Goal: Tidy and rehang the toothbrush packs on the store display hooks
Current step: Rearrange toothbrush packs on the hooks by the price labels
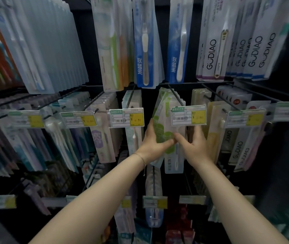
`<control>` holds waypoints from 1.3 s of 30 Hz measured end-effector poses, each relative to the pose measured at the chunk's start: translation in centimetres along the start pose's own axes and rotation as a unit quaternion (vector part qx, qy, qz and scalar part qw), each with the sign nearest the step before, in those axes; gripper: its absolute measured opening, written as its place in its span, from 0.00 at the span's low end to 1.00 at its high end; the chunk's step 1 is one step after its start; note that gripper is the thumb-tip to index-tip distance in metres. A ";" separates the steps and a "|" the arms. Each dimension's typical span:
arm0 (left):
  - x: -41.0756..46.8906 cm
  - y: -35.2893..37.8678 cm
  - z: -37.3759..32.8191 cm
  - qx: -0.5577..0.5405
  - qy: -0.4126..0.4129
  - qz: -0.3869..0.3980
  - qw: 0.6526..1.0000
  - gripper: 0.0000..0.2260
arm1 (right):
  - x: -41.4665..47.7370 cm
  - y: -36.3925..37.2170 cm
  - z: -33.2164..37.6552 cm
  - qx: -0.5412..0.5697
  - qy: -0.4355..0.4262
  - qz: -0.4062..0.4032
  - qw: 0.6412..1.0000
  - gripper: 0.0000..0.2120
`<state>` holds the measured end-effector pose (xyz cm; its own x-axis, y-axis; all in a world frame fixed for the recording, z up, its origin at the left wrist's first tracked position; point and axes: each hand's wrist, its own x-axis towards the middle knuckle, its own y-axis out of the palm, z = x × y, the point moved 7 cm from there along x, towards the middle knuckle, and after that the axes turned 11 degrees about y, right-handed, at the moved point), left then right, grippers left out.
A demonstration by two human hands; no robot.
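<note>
Both forearms are bare as far as the frame edge at 6 o'clock. The left hand (153,140) has a thin chain bracelet (142,160) at its wrist, with a short loose end hanging toward 6 o'clock. The right hand (195,143) and its wrist are bare

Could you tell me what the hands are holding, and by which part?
The green packs, mid-height: left hand grips their left edge, right hand their right edge.
</note>
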<state>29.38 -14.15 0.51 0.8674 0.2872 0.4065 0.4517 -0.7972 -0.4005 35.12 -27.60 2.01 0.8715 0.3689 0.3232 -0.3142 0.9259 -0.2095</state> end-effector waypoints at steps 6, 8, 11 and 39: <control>0.9 1.5 2.0 0.019 0.037 -0.007 0.999 0.53 | 0.5 2.0 -2.1 0.063 0.020 0.062 0.996 0.31; 1.0 2.0 2.5 0.003 0.044 -0.009 0.999 0.51 | 0.4 2.5 -2.4 0.082 0.030 0.071 0.994 0.27; 0.9 2.5 2.7 -0.020 0.041 0.004 0.999 0.49 | 0.2 2.9 -2.6 0.091 0.029 0.067 0.993 0.23; -1.3 1.7 1.7 -0.106 0.021 -0.060 0.992 0.19 | 0.3 1.9 -3.7 0.126 0.080 0.092 0.985 0.16</control>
<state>29.36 -14.99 -2.12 0.7985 0.3672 0.4770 0.4929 -0.8537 -0.1679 36.17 -26.05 -1.75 0.8330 0.5333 0.1470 -0.5380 0.8429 -0.0095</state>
